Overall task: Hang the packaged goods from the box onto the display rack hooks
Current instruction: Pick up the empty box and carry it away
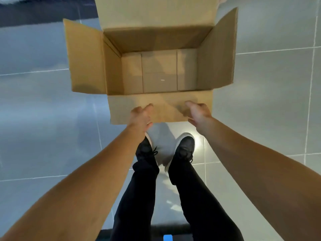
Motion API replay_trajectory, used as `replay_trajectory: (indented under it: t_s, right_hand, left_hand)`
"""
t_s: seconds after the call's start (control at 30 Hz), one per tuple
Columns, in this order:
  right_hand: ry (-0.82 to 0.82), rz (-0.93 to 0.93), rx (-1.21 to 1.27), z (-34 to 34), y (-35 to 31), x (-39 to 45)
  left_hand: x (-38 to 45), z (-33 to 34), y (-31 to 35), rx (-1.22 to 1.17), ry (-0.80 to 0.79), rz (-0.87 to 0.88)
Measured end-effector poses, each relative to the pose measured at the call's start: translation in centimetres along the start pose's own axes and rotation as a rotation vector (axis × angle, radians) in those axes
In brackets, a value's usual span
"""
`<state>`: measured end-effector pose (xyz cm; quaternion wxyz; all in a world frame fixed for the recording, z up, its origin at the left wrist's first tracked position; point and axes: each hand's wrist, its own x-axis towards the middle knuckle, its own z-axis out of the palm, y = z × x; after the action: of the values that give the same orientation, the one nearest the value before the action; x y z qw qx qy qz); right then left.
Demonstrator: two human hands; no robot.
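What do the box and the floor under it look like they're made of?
Box: plain brown cardboard, matte, with creased fold-out flaps and seams across its bare bottom. Floor: large grey tiles, probably glazed ceramic or stone; thin pale grout lines and soft reflections suggest a glossy finish.

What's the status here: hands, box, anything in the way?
Left hand and right hand both gripping near flap. Box open on floor, empty, no packaged goods visible. Nothing in the way.

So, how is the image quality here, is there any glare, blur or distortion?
Head view: soft all over, with both hands motion-blurred on the box flap; a bright glare spot lies on the floor tiles by the right shoe; the wide-angle lens bends the tile lines.
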<state>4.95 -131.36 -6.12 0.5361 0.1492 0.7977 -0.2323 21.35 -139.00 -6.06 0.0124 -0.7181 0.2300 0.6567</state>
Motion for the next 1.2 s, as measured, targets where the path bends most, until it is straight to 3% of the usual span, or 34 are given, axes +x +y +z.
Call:
replay_trajectory:
  t_s: [0.17,0.53,0.77,1.2]
  right_hand:
    - [0.048,0.154,0.187,2.3,-0.8,4.7]
    - [0.045,0.160,0.540,3.6,-2.6,9.0]
    - [0.079,0.207,0.628,0.2,-0.8,-0.1]
    - [0.163,0.200,0.944,-10.7,2.9,-25.1]
  left_hand:
    - [5.5,0.2,0.5,-0.219,0.195,-0.148]
    - [11.0,0.3,3.0,-0.400,0.166,-0.236]
    - [0.5,-1.7,2.7,-0.418,0.195,-0.246]
    - [-26.3,-2.8,6.8,-0.204,0.014,-0.156]
